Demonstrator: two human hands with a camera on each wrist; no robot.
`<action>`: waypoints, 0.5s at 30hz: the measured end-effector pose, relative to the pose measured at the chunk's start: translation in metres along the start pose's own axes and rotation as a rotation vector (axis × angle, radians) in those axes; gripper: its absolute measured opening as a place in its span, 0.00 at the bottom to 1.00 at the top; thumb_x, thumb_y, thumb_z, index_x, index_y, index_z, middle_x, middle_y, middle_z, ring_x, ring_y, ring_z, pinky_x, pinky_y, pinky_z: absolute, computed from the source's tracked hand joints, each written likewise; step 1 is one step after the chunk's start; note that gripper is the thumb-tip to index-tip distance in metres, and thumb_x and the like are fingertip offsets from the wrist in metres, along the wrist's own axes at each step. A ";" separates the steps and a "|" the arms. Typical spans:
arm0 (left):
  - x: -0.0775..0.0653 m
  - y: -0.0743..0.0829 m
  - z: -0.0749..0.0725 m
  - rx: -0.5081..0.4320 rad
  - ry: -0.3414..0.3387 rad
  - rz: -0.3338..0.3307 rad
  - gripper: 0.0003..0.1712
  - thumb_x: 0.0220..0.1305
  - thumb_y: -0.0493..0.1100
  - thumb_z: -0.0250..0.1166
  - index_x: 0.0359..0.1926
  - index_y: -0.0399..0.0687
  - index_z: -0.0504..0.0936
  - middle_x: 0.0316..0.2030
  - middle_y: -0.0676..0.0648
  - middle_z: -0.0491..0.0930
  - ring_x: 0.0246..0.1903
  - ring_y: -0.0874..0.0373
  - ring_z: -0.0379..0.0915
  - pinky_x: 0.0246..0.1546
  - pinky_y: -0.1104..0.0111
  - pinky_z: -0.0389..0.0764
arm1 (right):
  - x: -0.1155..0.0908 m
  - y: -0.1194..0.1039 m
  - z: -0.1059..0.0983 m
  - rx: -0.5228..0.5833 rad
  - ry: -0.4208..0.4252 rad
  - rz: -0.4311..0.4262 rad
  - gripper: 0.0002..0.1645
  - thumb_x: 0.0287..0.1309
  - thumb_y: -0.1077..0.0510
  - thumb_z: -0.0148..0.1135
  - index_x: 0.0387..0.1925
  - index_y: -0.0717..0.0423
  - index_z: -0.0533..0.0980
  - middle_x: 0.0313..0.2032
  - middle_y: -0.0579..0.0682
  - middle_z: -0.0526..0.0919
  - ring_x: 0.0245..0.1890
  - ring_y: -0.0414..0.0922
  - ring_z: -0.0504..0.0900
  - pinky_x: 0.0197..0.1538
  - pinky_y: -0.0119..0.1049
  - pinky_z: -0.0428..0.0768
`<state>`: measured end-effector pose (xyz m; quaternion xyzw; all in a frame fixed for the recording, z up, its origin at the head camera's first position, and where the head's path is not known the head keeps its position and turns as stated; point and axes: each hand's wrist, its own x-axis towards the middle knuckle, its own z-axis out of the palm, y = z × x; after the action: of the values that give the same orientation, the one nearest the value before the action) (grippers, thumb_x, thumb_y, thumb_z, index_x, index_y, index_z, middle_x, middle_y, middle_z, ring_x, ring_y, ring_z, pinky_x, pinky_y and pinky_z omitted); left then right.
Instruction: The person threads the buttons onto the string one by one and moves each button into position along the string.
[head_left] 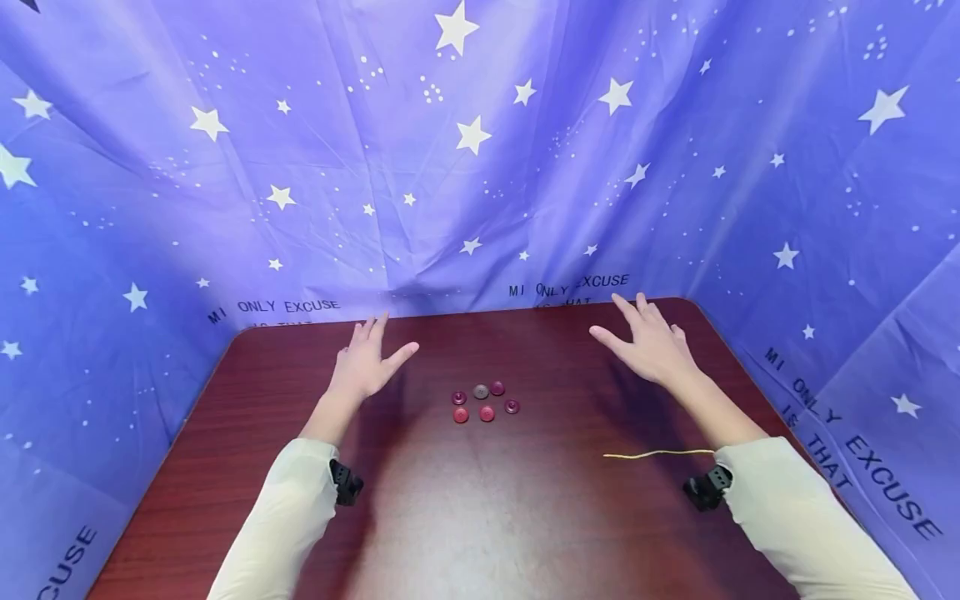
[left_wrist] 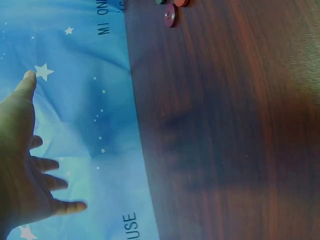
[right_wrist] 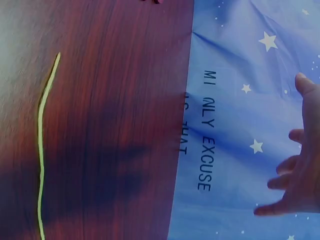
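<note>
Several small round buttons lie in a loose cluster mid-table: two red ones in front, such as the red button [head_left: 487, 413], a grey button [head_left: 481, 392] behind, and purplish ones around them, one being the purple button [left_wrist: 171, 15]. To their left my left hand [head_left: 363, 364] hovers over the table with fingers spread, holding nothing. My right hand [head_left: 654, 346] is likewise raised on the right side, fingers spread and bare. A thin yellow cord [right_wrist: 41, 135] lies on the table by the right wrist, its near end hidden behind the sleeve in the head view.
The dark red wooden table [head_left: 480, 517] has rounded back corners. A blue-purple curtain [head_left: 420, 167] with white stars and printed words hangs along its back and sides. Black wrist cameras are strapped near both sleeve cuffs.
</note>
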<state>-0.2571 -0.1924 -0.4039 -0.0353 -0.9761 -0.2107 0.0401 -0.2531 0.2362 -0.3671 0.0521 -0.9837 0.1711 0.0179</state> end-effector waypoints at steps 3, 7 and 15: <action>-0.004 -0.005 0.003 -0.091 0.013 0.018 0.53 0.56 0.75 0.49 0.72 0.47 0.51 0.69 0.36 0.56 0.69 0.39 0.49 0.60 0.38 0.57 | -0.003 0.006 -0.001 0.046 -0.007 -0.035 0.50 0.56 0.23 0.40 0.72 0.46 0.50 0.71 0.66 0.48 0.70 0.64 0.49 0.58 0.73 0.51; -0.009 -0.010 0.008 -0.227 0.020 0.056 0.49 0.57 0.69 0.57 0.69 0.43 0.57 0.65 0.35 0.62 0.66 0.41 0.57 0.63 0.46 0.60 | -0.007 0.016 0.001 0.142 -0.021 -0.109 0.47 0.59 0.30 0.47 0.69 0.53 0.56 0.68 0.64 0.57 0.68 0.63 0.55 0.62 0.66 0.55; -0.029 -0.013 0.021 -0.391 0.021 0.088 0.40 0.56 0.59 0.65 0.63 0.44 0.67 0.57 0.38 0.73 0.60 0.44 0.66 0.60 0.49 0.66 | -0.020 0.033 0.016 0.225 -0.073 -0.219 0.38 0.58 0.37 0.57 0.62 0.56 0.67 0.59 0.61 0.72 0.59 0.60 0.70 0.57 0.57 0.69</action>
<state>-0.2309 -0.1973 -0.4312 -0.0829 -0.9137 -0.3945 0.0517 -0.2367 0.2640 -0.3946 0.1672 -0.9467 0.2753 -0.0054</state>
